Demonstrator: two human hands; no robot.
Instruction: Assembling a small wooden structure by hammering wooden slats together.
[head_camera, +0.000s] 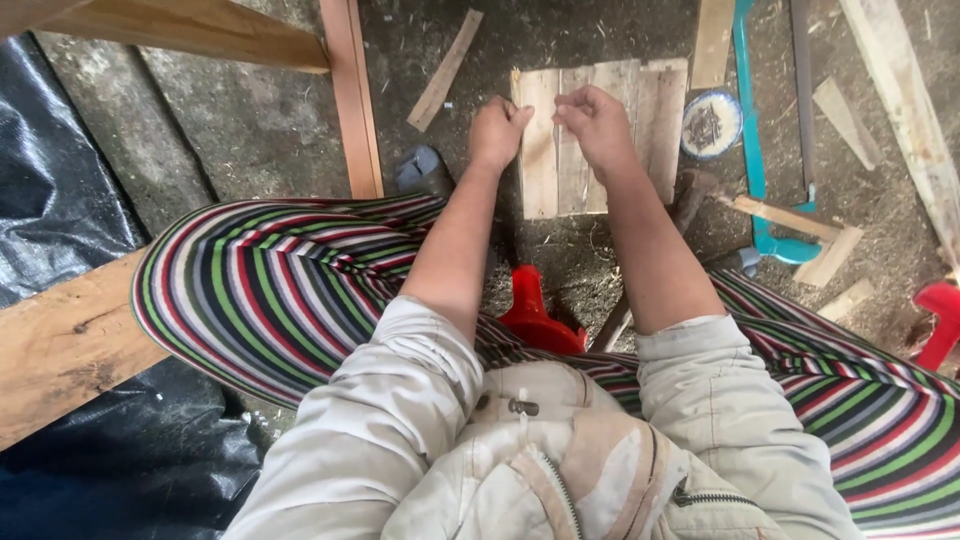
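My left hand (497, 131) and my right hand (596, 123) hover close together over a small panel of pale wooden slats (560, 180) lying on the dirt floor. Both hands have their fingers curled and pinched toward each other near the panel's top edge. Whether a small object sits between the fingertips cannot be told. My striped trouser legs (280, 290) spread to either side, and a red plastic stool (535, 315) shows between them.
A round dish of dark nails (711, 124) sits right of the panel. A teal-framed saw (755, 150) lies beside it among wood offcuts (445, 70). Long planks (350, 95) lie at left, black plastic sheeting (60, 200) covers the far left, and another red object (940, 320) is at right.
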